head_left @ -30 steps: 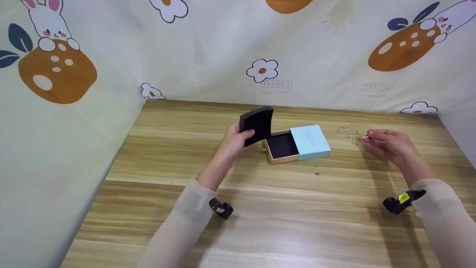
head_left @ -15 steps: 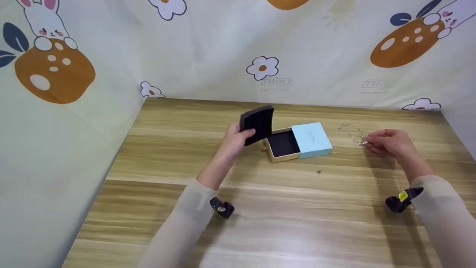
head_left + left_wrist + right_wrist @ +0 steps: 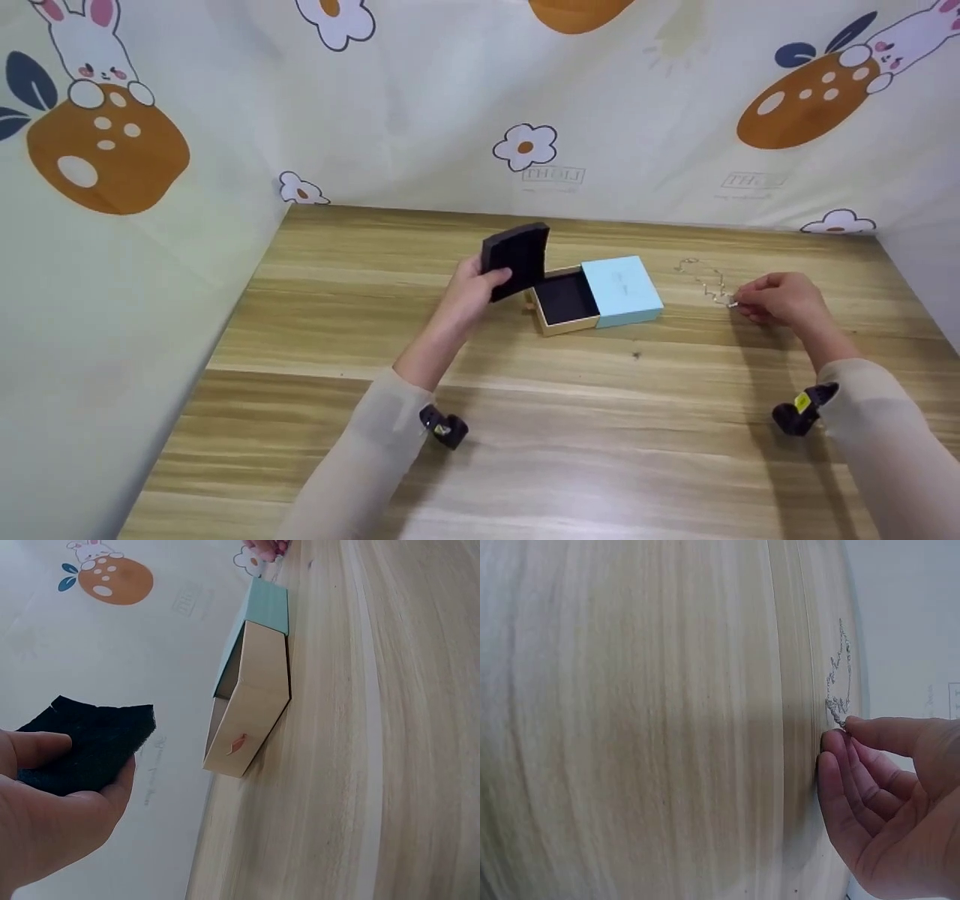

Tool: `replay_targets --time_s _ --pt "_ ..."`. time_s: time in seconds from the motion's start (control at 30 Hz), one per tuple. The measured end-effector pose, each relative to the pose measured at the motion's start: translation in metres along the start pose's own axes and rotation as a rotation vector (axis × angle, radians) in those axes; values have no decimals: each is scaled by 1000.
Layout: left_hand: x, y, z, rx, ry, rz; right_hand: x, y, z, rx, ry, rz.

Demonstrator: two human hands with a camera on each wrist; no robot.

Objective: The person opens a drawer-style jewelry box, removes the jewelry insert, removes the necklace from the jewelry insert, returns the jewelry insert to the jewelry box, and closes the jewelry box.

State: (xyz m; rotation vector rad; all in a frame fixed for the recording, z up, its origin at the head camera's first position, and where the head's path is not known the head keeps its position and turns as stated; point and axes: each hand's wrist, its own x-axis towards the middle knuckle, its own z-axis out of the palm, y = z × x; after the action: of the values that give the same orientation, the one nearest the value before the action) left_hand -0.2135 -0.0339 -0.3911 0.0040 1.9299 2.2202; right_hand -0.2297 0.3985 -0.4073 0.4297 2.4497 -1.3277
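Note:
My left hand (image 3: 471, 289) grips a black foam pad (image 3: 519, 259) between thumb and fingers, held up and tilted just left of the box. In the left wrist view the same foam pad (image 3: 97, 739) shows its rough edge. Below and right of it, a cream drawer (image 3: 571, 324) with a black interior is pulled partway out of its light blue sleeve (image 3: 622, 289). On the far right my right hand (image 3: 784, 300) pinches one end of a thin chain necklace (image 3: 705, 281). Most of the necklace (image 3: 840, 664) lies in a loose loop on the table.
The wood-grain table (image 3: 525, 435) meets a patterned cloth (image 3: 420, 135) at its back and left edges. A small ribbon tab (image 3: 237, 744) sticks out of the drawer's end. A dark spot (image 3: 636, 355) marks the table in front of the box.
My right hand has come down slightly toward the table, its thumb and fingers now closer together at the necklace's end. My left hand still holds the foam pad in place.

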Motion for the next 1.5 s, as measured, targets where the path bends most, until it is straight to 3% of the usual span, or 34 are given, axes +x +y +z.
replay_targets --time_s 0.37,0.9,1.27,1.5 --pt "-2 -1 1 14 -4 -2 -2 1 -3 -157 22 -9" --pt "-2 -1 0 43 16 6 -6 -17 -7 -194 45 -41" --pt "-1 -1 0 28 0 -22 -6 -42 3 -244 20 -108" --pt "-2 -1 0 46 5 -18 -10 -61 23 -354 30 -220"
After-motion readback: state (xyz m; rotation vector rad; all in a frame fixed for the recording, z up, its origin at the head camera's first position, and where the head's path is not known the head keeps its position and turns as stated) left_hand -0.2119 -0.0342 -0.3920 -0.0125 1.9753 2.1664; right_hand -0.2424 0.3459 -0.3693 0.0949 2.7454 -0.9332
